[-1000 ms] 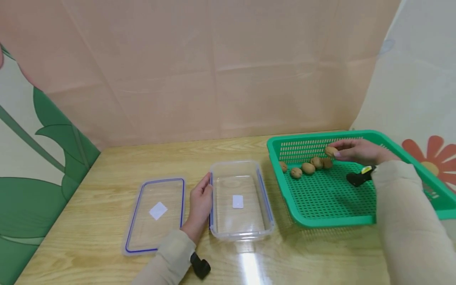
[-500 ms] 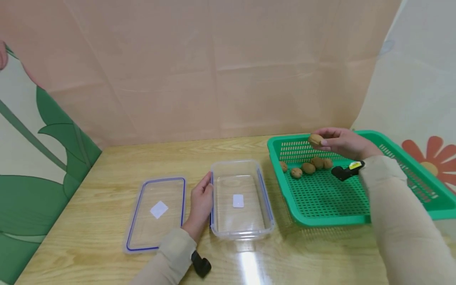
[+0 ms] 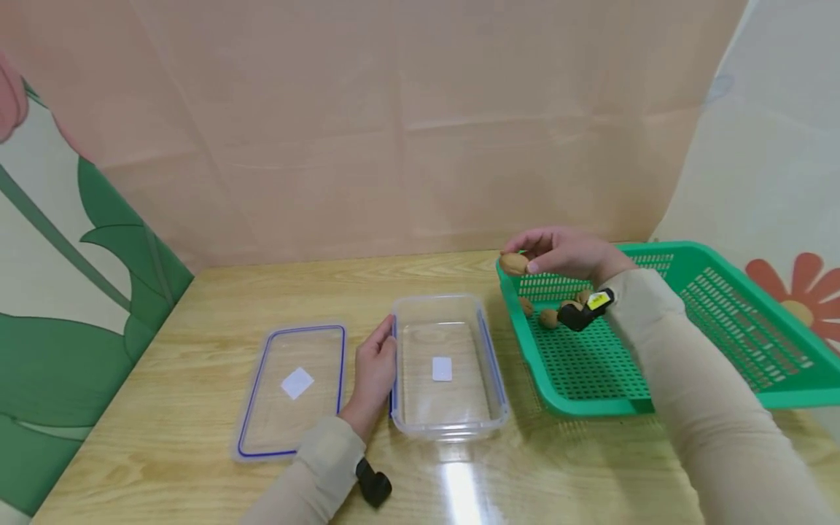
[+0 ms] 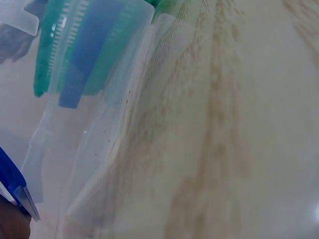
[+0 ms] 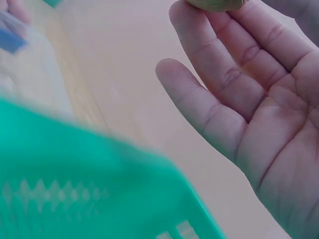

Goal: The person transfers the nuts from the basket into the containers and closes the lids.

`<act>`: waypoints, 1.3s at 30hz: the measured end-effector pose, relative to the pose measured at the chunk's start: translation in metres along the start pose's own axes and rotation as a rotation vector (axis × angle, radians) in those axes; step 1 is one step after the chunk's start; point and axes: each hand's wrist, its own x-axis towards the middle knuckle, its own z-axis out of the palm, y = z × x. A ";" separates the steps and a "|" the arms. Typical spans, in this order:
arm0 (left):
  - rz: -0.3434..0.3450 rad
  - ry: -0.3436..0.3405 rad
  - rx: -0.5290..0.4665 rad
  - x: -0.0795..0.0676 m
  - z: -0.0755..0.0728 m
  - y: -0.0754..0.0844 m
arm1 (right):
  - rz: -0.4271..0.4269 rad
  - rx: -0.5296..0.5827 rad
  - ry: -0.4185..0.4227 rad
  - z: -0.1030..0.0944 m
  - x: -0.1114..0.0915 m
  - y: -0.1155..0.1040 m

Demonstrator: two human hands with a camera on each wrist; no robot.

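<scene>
My right hand pinches a walnut between thumb and fingertips, above the basket's far left corner. In the right wrist view, that walnut shows only at the top edge, against the fingertips. Below, more walnuts lie in the green basket, partly hidden by the wrist camera. My left hand rests along the left side of a clear plastic container with blue-edged sides, its fingers fairly straight. Inside the container only a white label shows.
Left of the left hand, a clear lid with a blue seal lies flat on the wooden table. The basket's raised left wall stands between the walnuts and the container. A pinkish sheet hangs behind the table.
My right hand has carried the walnut leftward and slightly up, from over the basket's middle to its far left corner. The left hand has stayed at the container.
</scene>
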 end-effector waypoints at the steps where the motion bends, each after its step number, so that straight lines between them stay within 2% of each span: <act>1: 0.004 0.000 0.002 0.000 0.000 0.000 | -0.005 0.002 -0.028 0.003 0.008 0.000; 4: 0.010 -0.001 0.001 0.002 0.000 0.000 | -0.007 -0.003 -0.100 0.015 0.031 0.001; 7: 0.020 -0.003 0.004 0.002 0.000 -0.001 | 0.035 -0.036 -0.154 0.028 0.052 0.004; 12: 0.022 -0.005 0.023 0.002 0.000 -0.001 | 0.183 -0.105 -0.208 0.051 0.080 0.013; 17: 0.024 -0.013 0.040 0.004 0.002 0.002 | 0.320 -0.168 -0.266 0.064 0.100 0.021; 23: 0.076 -0.016 0.059 0.006 0.004 0.001 | 0.482 -0.248 -0.349 0.071 0.116 0.040; 27: 0.085 -0.026 0.072 0.006 0.005 -0.001 | 0.567 -0.316 -0.396 0.077 0.123 0.052; 36: 0.097 -0.005 0.059 0.007 0.004 -0.001 | 0.571 -0.498 -0.442 0.082 0.137 0.065; 39: 0.099 -0.017 0.053 0.006 0.004 0.000 | 0.618 -0.526 -0.450 0.083 0.138 0.068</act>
